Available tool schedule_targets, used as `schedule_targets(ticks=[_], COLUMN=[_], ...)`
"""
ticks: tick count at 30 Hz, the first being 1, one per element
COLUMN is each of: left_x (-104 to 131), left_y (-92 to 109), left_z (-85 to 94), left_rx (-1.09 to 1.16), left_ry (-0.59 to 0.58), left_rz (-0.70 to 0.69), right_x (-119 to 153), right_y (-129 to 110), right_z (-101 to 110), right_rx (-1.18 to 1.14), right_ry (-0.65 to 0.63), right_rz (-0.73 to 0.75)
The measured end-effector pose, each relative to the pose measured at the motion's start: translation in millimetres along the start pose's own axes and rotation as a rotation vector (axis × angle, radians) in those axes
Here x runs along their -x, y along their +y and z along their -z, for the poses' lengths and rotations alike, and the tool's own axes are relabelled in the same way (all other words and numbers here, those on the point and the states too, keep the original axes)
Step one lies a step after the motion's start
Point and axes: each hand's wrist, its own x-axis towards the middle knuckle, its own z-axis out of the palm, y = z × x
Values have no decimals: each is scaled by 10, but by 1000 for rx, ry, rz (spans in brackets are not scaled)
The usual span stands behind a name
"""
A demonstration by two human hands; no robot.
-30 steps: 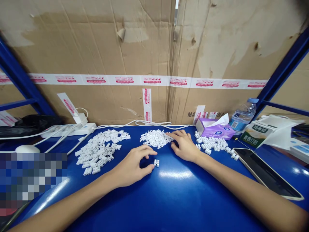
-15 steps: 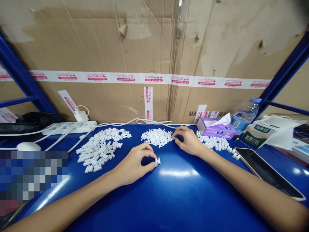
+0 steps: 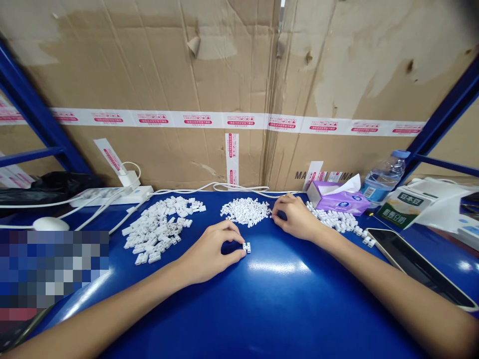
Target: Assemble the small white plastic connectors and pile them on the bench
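Observation:
My left hand [image 3: 215, 252] pinches a small white plastic connector housing [image 3: 246, 248] between thumb and forefinger, just above the blue table. The housing's slotted side faces up. My right hand [image 3: 295, 217] is curled closed at the right edge of a heap of tiny white plastic parts [image 3: 245, 212]. Its fingertips are drawn together beside the heap, and what they hold, if anything, is too small to make out. Left of my left hand lies a larger pile of white connector housings [image 3: 159, 229]. More white pieces [image 3: 337, 219] are strewn behind my right wrist.
A purple tissue pack [image 3: 339, 197], a water bottle [image 3: 387, 177] and a green-white carton [image 3: 404, 207] stand at the back right. A phone [image 3: 419, 267] lies by my right forearm. A power strip [image 3: 112, 195] with white cables runs along the back left, before a cardboard wall [image 3: 168, 75].
The whole view has shifted slightly. My right hand has drawn back a little from the heap of tiny parts. My left hand keeps its pinch on the connector housing.

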Motion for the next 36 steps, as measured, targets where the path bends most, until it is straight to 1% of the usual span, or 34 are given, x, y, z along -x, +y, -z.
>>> schedule_targets(ticks=[4,10,15,18,21,25,29,34,36], left_x=[6,18,5,1,-1,2,8,22,29], left_y=[-3,-17,-36,-40,-31,-13,-5,-2,-3], left_z=[-10,-9,-18,-25,-28,-31,-30,-33,-38], left_rx=[-5,-5,-9,-10,-10,-16,-11,-6,-8], left_ry=[4,6,5,7,10,13,15,8,8], left_rz=[-5,-7,-26,-36,-43,-53,-63,-74,-88], right_x=[6,76,108,123,150,189,203,208,208], right_y=[-32,-56,-209,-362,-526,-688,-745,-784,-804], right_z=[97,229,302,305,282,235,183,82,45], right_rx=[33,-5,-82,-139,-240,-355,-459,-689,-715], right_ry=[-124,-260,-357,-366,-378,-359,-335,-276,-246], right_rz=[-38,-110,-146,-141,-104,-64,-64,-104,-119])
